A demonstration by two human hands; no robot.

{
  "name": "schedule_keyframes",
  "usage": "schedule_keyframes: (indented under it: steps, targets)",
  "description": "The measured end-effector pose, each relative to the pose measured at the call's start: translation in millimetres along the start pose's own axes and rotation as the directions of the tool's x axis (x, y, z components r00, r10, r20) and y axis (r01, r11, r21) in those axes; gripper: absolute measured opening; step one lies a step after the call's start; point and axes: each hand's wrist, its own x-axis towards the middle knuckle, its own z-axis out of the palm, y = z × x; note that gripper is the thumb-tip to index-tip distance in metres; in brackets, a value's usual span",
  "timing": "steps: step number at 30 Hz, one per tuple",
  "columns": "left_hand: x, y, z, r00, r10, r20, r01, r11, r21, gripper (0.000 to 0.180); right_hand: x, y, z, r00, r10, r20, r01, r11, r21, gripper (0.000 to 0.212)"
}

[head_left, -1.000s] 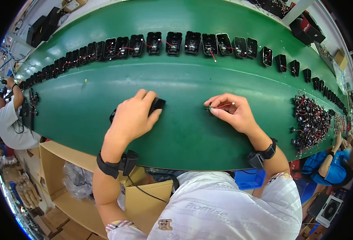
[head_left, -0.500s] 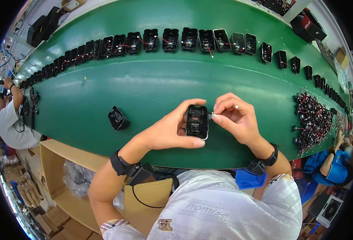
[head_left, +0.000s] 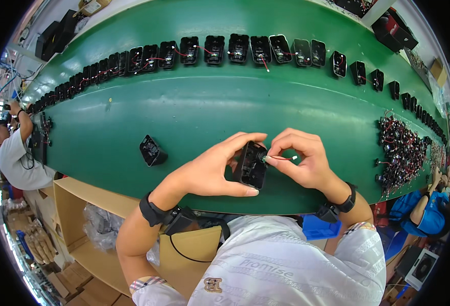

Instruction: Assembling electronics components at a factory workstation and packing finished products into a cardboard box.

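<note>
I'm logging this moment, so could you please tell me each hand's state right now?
Left hand: closed, holding a black housing.
Right hand: closed, pinching a small part with a red wire at the housing's right side.

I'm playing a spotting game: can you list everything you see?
Held case: one, black, near centre
Small part: one, red wire, at held case
Loose case: one, black, left
Case row: many, black, far side
Part heap: many, black and red, right
Table: one, green, centre
Carton: one, brown, lower left
Bin: one, blue, below table
Co-workers: two, white top left, blue top right
Left hand: one, bare, around held case
Right hand: one, bare, pinching small part
</note>
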Motion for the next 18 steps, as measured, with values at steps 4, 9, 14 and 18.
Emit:
schedule_keyframes:
  steps: [4,9,14,18]
  targets:
    - [-1.1,-1.2,0.4,0.993,0.108,-0.042,-0.116,0.927,-0.356,0.079,-0.9,-2.3,-3.4,0.999,-0.052,0.008,0.052,0.999,-0.002,0.01]
    - [-0.3,-10.7,-1.1,0.992,0.11,-0.061,-0.126,0.889,-0.44,0.06,-3.2,-5.4,-4.2,0.997,-0.08,0.012,0.079,0.996,0.047,0.009]
    - [6.7,-8.3,9.2,0.999,-0.026,-0.034,-0.001,0.787,-0.616,0.074,-7.7,-6.6,2.3,0.972,-0.226,-0.068,0.219,0.971,-0.091,0.018]
    - [11.0,-6.4,16.9,0.986,-0.168,-0.025,0.109,0.739,-0.665,0.082,-12.4,-5.0,14.4,0.946,-0.322,-0.032,0.311,0.932,-0.185,0.023]
